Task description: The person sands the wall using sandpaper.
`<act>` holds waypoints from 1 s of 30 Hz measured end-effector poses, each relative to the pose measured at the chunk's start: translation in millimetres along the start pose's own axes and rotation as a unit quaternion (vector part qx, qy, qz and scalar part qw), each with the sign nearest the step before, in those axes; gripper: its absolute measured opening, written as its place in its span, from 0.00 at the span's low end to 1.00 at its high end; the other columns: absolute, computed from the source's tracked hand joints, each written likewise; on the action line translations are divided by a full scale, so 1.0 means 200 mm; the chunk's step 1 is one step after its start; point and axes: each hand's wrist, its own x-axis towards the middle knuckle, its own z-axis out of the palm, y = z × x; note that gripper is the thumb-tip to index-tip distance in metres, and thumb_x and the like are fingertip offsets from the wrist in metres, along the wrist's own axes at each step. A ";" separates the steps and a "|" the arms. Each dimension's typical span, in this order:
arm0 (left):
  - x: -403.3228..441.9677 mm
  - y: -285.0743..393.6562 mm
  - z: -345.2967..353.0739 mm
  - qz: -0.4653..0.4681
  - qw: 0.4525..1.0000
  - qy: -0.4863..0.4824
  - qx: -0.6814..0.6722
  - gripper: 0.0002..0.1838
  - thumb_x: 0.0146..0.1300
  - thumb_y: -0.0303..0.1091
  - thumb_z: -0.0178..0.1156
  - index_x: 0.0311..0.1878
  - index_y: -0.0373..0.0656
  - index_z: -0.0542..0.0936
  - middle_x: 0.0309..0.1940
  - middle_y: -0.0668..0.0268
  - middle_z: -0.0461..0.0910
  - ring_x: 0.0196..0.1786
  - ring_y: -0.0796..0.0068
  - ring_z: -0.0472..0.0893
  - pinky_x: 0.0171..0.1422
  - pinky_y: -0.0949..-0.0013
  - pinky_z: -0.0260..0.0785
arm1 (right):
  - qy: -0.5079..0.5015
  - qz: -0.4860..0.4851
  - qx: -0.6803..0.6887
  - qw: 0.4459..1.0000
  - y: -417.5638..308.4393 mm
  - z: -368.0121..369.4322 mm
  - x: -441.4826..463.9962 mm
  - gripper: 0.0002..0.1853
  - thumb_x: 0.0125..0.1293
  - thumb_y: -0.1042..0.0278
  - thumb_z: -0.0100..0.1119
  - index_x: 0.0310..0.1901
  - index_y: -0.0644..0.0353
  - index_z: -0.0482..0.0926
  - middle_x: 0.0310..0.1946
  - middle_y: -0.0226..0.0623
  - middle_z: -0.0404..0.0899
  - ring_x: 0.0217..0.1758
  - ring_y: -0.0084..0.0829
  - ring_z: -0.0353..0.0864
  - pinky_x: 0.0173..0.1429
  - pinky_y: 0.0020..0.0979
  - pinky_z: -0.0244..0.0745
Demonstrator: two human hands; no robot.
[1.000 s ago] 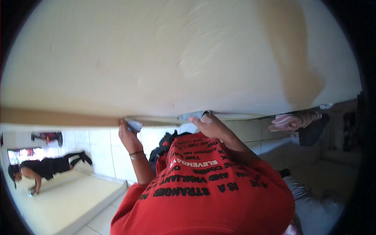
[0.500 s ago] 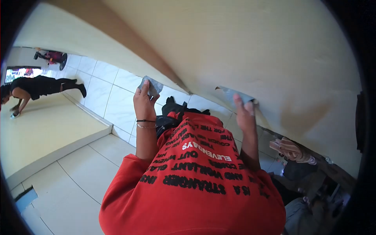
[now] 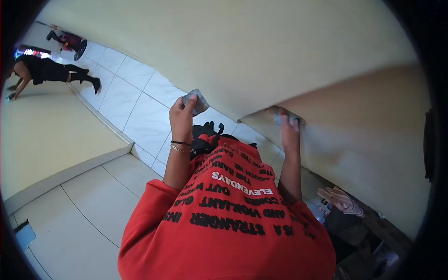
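Observation:
My left hand (image 3: 182, 116), with a black band and a chain bracelet on its wrist, pinches a small grey sheet (image 3: 198, 101) between thumb and fingers. That sheet is stiff and squarish, like a piece of sandpaper, and is held up away from the wall. Against the cream wall (image 3: 354, 126) on the right, my right hand (image 3: 289, 131) presses another grey sheet of sandpaper (image 3: 279, 116) flat. The hand is slightly smeared by motion, and its fingers partly cover the sheet.
A low cream wall (image 3: 60, 144) runs along the left, where another person (image 3: 44, 70) bends with a hand on it. White tiles (image 3: 144, 116) cover the floor. A fan (image 3: 80, 49) stands far left; a pinkish cloth (image 3: 343, 200) lies at lower right.
The view has tilted and shifted. My left hand, still holding its sheet, sits slightly further right. My right hand has moved a little with its sheet along the wall.

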 end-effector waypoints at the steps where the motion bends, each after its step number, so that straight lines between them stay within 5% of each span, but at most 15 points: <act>1: 0.03 0.03 -0.03 -0.017 0.999 -0.007 -0.029 0.11 0.57 0.36 0.57 0.32 0.35 0.75 0.25 0.71 0.73 0.26 0.86 0.68 0.30 0.80 0.61 | -0.002 -0.001 -0.004 1.000 0.01 0.05 0.01 0.29 0.61 0.44 0.45 0.44 0.70 0.71 0.41 0.53 0.74 0.43 0.49 0.72 0.51 0.36 0.64; 3: 0.11 0.00 -0.12 -0.022 0.999 -0.029 -0.006 0.12 0.58 0.36 0.56 0.33 0.35 0.75 0.26 0.71 0.74 0.29 0.85 0.71 0.34 0.79 0.64 | -0.003 -0.040 0.267 0.963 0.18 0.14 0.08 0.33 0.60 0.40 0.44 0.46 0.70 0.71 0.44 0.49 0.74 0.47 0.45 0.72 0.54 0.33 0.62; 4: 0.14 0.00 -0.15 -0.043 0.998 -0.040 -0.011 0.11 0.58 0.36 0.55 0.35 0.37 0.74 0.29 0.69 0.75 0.31 0.83 0.73 0.36 0.77 0.67 | 0.047 -0.032 0.124 0.991 0.32 0.16 0.13 0.33 0.60 0.40 0.43 0.46 0.70 0.71 0.45 0.48 0.73 0.49 0.44 0.70 0.56 0.33 0.60; 5: 0.16 0.01 -0.17 -0.065 0.996 -0.053 -0.016 0.10 0.59 0.36 0.54 0.37 0.39 0.74 0.31 0.68 0.76 0.33 0.81 0.75 0.39 0.75 0.70 | 0.051 -0.030 0.121 0.991 0.28 0.13 0.07 0.33 0.60 0.40 0.43 0.46 0.70 0.71 0.45 0.48 0.73 0.49 0.44 0.70 0.56 0.33 0.60; 7: 0.21 0.03 -0.20 -0.082 0.994 -0.067 -0.032 0.10 0.59 0.36 0.54 0.38 0.39 0.74 0.32 0.69 0.75 0.34 0.80 0.75 0.39 0.75 0.71 | -0.013 -0.025 -0.033 0.999 0.12 0.01 -0.03 0.34 0.60 0.40 0.42 0.48 0.70 0.70 0.47 0.52 0.72 0.52 0.46 0.69 0.59 0.34 0.57; 10: 0.24 0.06 -0.27 -0.091 0.994 -0.044 -0.032 0.11 0.58 0.37 0.54 0.38 0.40 0.73 0.31 0.69 0.75 0.34 0.80 0.75 0.38 0.74 0.69 | 0.016 0.122 -0.090 0.988 0.03 -0.04 -0.08 0.31 0.61 0.43 0.43 0.49 0.70 0.70 0.47 0.53 0.72 0.53 0.47 0.68 0.59 0.35 0.57; 16: 0.30 0.11 -0.40 -0.074 0.992 0.021 -0.099 0.12 0.58 0.38 0.54 0.40 0.41 0.72 0.34 0.68 0.74 0.36 0.77 0.74 0.40 0.72 0.67 | -0.103 0.088 -0.129 0.982 0.41 0.17 -0.06 0.29 0.63 0.48 0.44 0.52 0.69 0.68 0.49 0.46 0.71 0.56 0.37 0.68 0.57 0.30 0.59; 18: 0.29 0.12 -0.43 -0.058 0.989 0.039 -0.129 0.12 0.58 0.38 0.54 0.41 0.41 0.72 0.34 0.69 0.74 0.37 0.77 0.74 0.41 0.72 0.66 | -0.217 0.073 0.045 0.972 0.20 0.23 -0.13 0.25 0.64 0.53 0.43 0.53 0.69 0.67 0.51 0.42 0.71 0.56 0.35 0.68 0.57 0.30 0.61; 23: 0.24 0.11 -0.49 -0.061 0.983 0.096 -0.145 0.12 0.58 0.38 0.54 0.42 0.42 0.72 0.36 0.69 0.73 0.39 0.77 0.73 0.42 0.72 0.65 | -0.252 -0.154 0.205 0.933 -0.22 0.27 -0.03 0.22 0.66 0.56 0.41 0.55 0.64 0.67 0.51 0.38 0.71 0.55 0.30 0.67 0.59 0.28 0.58; 30: 0.15 0.06 -0.47 -0.037 0.981 0.133 -0.140 0.12 0.59 0.37 0.53 0.42 0.41 0.71 0.35 0.69 0.73 0.38 0.77 0.73 0.42 0.71 0.67 | -0.250 -0.056 0.196 0.946 0.02 0.38 0.02 0.21 0.66 0.58 0.40 0.56 0.62 0.66 0.52 0.38 0.71 0.56 0.31 0.69 0.53 0.31 0.64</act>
